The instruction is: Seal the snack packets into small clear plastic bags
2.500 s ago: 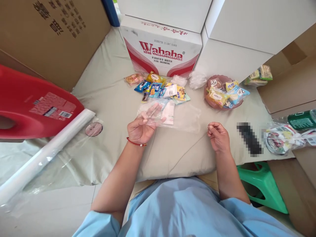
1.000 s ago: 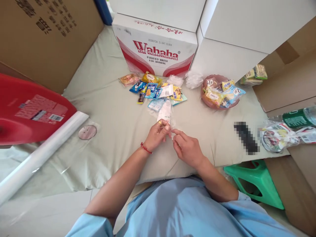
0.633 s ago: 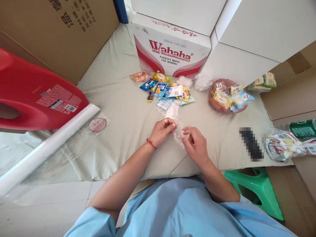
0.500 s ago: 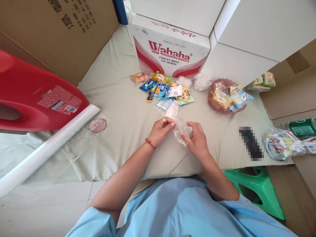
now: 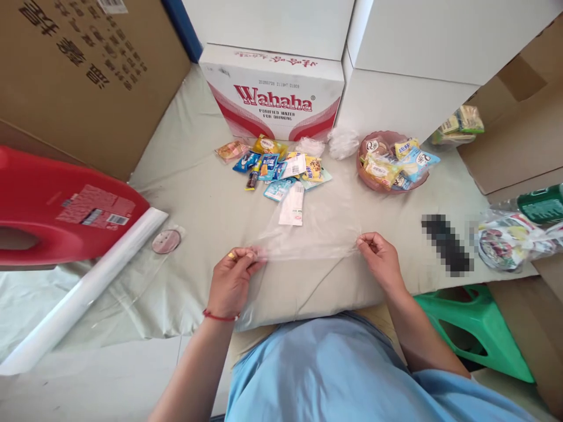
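A clear plastic sheet [image 5: 314, 231] is stretched flat between my two hands over the pale green cloth [image 5: 202, 199]. My left hand [image 5: 231, 280] pinches its near left corner, fingers closed. My right hand [image 5: 382, 258] pinches the near right corner, fingers closed too. Just beyond the sheet lies a pile of small snack packets [image 5: 275, 167], with a white packet [image 5: 292, 205] nearest the sheet's far edge.
A pink bowl [image 5: 367, 176] holds more snack packets at the right. A Wahaha carton [image 5: 272, 94] and white boxes stand behind. A roll of clear film [image 5: 88, 290] and a red plastic stool [image 5: 57, 205] lie left; a green stool [image 5: 477, 328] is lower right.
My hands were together, working a crumpled bit of film; they have moved apart and the film is now spread into a flat sheet between them.
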`<state>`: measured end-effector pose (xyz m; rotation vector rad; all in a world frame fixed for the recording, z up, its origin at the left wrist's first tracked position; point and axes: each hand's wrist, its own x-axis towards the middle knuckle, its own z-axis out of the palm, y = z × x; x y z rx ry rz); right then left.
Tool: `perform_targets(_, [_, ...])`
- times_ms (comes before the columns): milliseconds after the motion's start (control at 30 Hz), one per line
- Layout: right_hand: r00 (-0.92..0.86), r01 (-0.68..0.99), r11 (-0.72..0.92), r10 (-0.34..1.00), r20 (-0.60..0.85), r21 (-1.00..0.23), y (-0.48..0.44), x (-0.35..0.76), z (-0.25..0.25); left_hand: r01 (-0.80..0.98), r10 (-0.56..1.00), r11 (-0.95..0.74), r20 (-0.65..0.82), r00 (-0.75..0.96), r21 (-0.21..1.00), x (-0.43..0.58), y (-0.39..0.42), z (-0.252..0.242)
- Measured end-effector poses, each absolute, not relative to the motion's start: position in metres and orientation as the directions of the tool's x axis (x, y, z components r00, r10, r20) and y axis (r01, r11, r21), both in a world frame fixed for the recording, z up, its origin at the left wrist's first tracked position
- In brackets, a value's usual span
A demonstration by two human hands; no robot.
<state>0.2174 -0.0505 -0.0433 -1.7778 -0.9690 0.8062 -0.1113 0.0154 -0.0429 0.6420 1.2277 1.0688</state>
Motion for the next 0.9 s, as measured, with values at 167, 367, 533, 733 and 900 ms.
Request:
perform_targets(167, [0.355, 0.529, -0.254, 0.933, -0.06, -0.81, -0.057, 0.23, -0.041, 0.184, 0.898, 0.44, -0.437, -0.059, 0.879, -0.123, -0.005, -0.042])
perform_targets(367, [0.165, 0.74, 0.068, 0.946, 0.279, -0.669, -0.035, 0.223, -0.002, 0.414, 0.903, 0.41, -0.427, -0.056, 0.813, -0.108, -0.003, -0.034])
perform_targets(533, [-0.315, 0.758, 0.231, 0.949, -0.033, -0.61, -0.011, 0.187, -0.003, 0.503, 0.902, 0.402, -0.425, -0.074, 0.765, -0.103, 0.003, -0.035])
perform_targets(733, [-0.488, 0.638, 0.383, 0.872, 0.034, -0.668, -0.019, 0.151, -0.021, 0.652, 0.92, 0.337, -0.384, -0.075, 0.68, -0.108, 0.015, -0.039])
perform_targets(900, [-0.608, 0.553, 0.652, 0.742, 0.283, -0.519, -0.05, 0.134, -0.024, 0.678, 0.904, 0.342, -0.426, -0.047, 0.651, -0.11, 0.028, -0.04])
